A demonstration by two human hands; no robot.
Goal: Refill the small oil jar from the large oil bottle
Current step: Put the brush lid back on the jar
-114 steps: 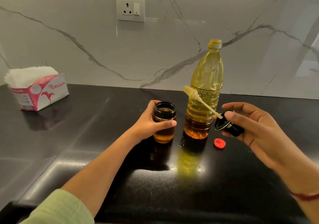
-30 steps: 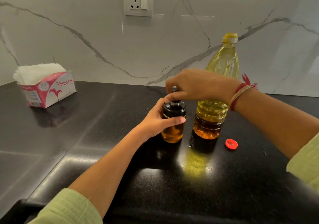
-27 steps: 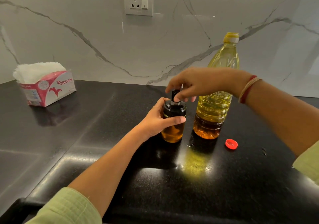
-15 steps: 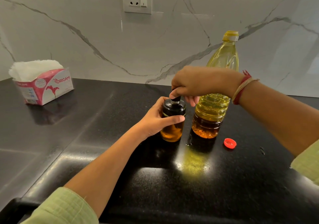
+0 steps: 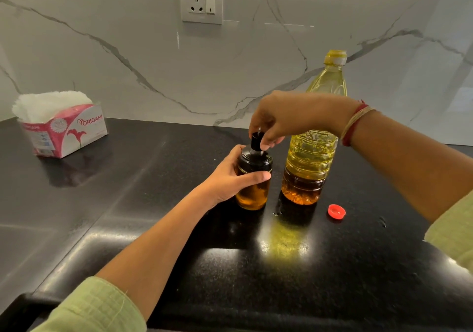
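The small glass oil jar stands on the black counter, holding amber oil. Its black lid sits on top, with a black knob sticking up. My left hand grips the jar around its upper part. My right hand comes from above and pinches the knob with fingertips. The large plastic oil bottle stands upright just right of the jar, uncapped, with yellow oil inside. Its red cap lies on the counter to the bottle's right.
A pink and white tissue box sits at the back left of the counter. A wall socket is mounted on the marble backsplash. Small oil drops glisten on the counter near the bottle's base.
Since 3.8 s ago the lid with its dipper went from my right hand's side onto the jar. Over the last second my right hand's fingers shifted on the knob; the jar stayed put.
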